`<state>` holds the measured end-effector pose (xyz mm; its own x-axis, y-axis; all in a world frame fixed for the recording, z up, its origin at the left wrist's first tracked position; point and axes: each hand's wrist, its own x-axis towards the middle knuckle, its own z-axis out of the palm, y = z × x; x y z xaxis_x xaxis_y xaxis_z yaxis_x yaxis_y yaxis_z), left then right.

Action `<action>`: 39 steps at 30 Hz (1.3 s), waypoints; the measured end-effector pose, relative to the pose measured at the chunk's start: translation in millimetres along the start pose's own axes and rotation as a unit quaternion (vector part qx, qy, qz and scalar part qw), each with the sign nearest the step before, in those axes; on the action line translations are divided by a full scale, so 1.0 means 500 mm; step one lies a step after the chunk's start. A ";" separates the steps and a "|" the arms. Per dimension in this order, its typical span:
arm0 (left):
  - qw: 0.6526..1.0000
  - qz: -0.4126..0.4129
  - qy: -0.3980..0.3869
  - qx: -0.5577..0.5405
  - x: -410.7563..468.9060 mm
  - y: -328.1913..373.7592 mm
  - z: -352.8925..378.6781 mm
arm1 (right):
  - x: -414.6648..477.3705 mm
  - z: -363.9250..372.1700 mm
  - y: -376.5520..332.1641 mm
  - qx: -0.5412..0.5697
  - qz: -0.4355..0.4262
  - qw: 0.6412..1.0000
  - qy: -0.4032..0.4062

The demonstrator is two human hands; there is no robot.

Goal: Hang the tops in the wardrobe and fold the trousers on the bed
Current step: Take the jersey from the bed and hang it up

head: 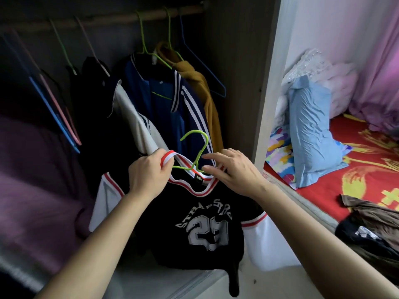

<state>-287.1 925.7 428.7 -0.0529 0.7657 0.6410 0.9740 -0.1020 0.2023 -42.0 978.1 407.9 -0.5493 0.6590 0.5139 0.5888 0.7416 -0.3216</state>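
The view holds 2 hands, the left hand (149,173) and the right hand (235,171), and 1 black jersey (203,231). Green hangers (194,131) number 4: 3 hooked on the 1 rail (112,20), 1 in the jersey's collar. Blue hangers (54,114) count 2, pink hangers (60,110) 2. On the 1 bed (323,169) stands 1 light-blue pillow (311,130).

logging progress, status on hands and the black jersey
Left hand grips collar. Right hand at green hanger, grip unclear. Black jersey not yet on rail. Hung tops close behind.
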 end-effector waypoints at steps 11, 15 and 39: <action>0.990 -0.074 -0.075 -0.093 0.029 0.040 0.033 | 0.018 -0.034 0.036 0.051 0.044 0.992 -0.106; 0.988 -0.078 -0.098 -0.089 0.042 0.030 0.035 | 0.012 -0.063 0.065 0.117 0.110 0.980 -0.114; 0.983 0.167 -0.034 0.062 0.186 0.006 0.012 | 0.085 -0.242 0.018 -0.025 0.141 0.989 -0.047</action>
<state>-287.7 1000.4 484.7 0.2852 0.7433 0.6051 0.9541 -0.2805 -0.1052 11.6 997.7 523.2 -0.4101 0.8491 0.3331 0.7535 0.5211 -0.4009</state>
